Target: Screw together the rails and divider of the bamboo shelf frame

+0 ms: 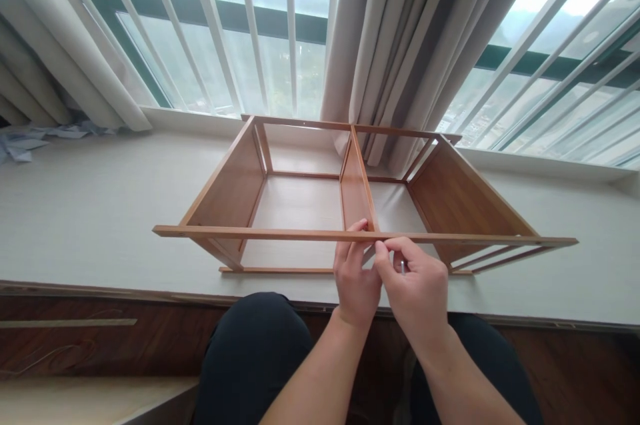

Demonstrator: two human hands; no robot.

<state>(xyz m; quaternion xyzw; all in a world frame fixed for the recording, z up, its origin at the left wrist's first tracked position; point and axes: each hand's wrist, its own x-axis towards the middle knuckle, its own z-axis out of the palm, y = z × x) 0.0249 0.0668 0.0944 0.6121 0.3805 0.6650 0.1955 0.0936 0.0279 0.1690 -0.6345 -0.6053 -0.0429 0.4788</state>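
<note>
A brown wooden shelf frame (pixel 227 188) lies on its side on a pale window ledge (pixel 90 212), with a middle divider panel (pixel 354 185) and two end panels. A long thin front rail (pixel 250 233) runs across its near top. My left hand (pixel 356 275) pinches that rail where it meets the divider. Right beside it, my right hand (pixel 417 285) has its fingertips on the rail, and a small metal piece (pixel 402 268) shows between its fingers.
Curtains (pixel 400 45) hang behind the frame in front of barred windows (pixel 235 32). Crumpled paper (pixel 25 142) lies at the far left of the ledge. My knees (pixel 253 345) are below the ledge edge, over a dark wood floor (pixel 75 338).
</note>
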